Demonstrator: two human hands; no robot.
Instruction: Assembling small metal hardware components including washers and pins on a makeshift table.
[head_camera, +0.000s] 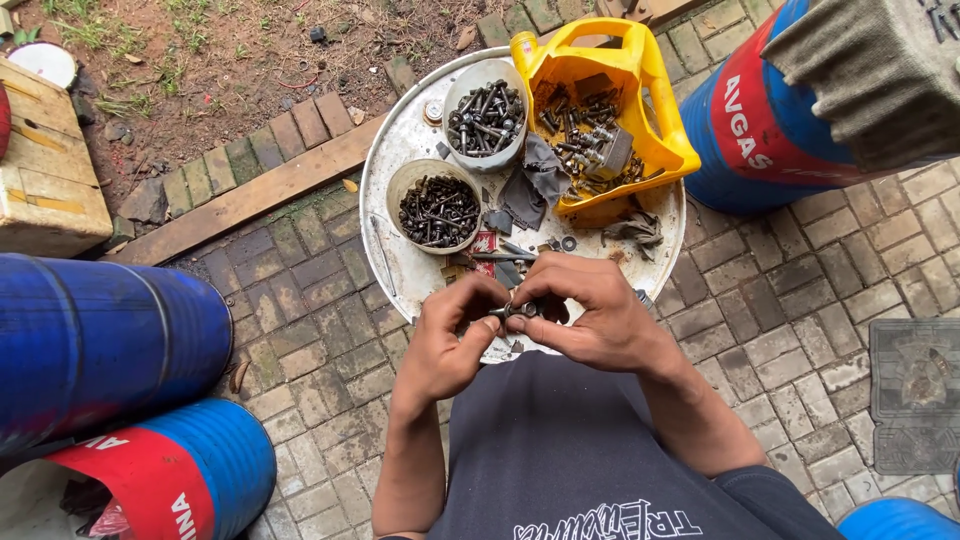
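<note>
Head view: the left hand (447, 345) and right hand (590, 315) meet over the near rim of the round tray (400, 160), both pinching one small bolt (515, 311) between thumb and fingertips — each grip pressed together on it. The likely slip is the bolt twisting out of that shared pinch; it sits right at the tray's edge, so it could miss the tray and fall to the paving (320, 300). Beyond the grips, two bowls (436, 207) and a yellow jug (610, 95) crowd the tray — open room lies only beside the wrists.
</note>
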